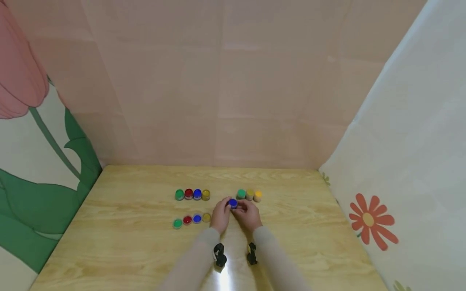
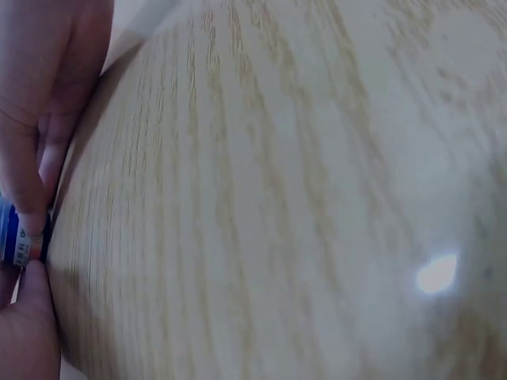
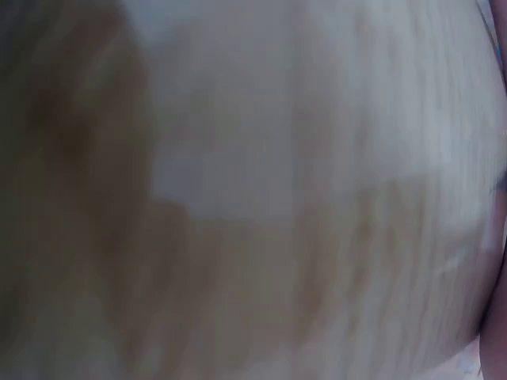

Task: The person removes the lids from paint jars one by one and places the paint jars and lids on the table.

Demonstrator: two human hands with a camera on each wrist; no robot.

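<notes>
Between both hands, over the middle of the table, is a small blue paint pot (image 1: 233, 203) with a blue top. My left hand (image 1: 220, 215) pinches it from the left, and my right hand (image 1: 249, 216) grips its right side. In the left wrist view the pot (image 2: 11, 234) shows a printed label, with fingertips on it from above and below. Just behind the right hand stand three small pots: a green one (image 1: 241, 194), an olive-yellow one (image 1: 249, 194) and an orange-yellow one (image 1: 257, 196). The right wrist view shows only a sliver of the hand.
Left of the hands, a back row holds green (image 1: 179, 195), red (image 1: 188, 194), blue (image 1: 197, 194) and yellow (image 1: 206, 195) pots. Nearer me lie matching flat round pieces, green (image 1: 177, 223) to yellow (image 1: 206, 217), beside the left hand. A pink sheet (image 1: 218, 89) rises behind the wooden table (image 1: 302, 226).
</notes>
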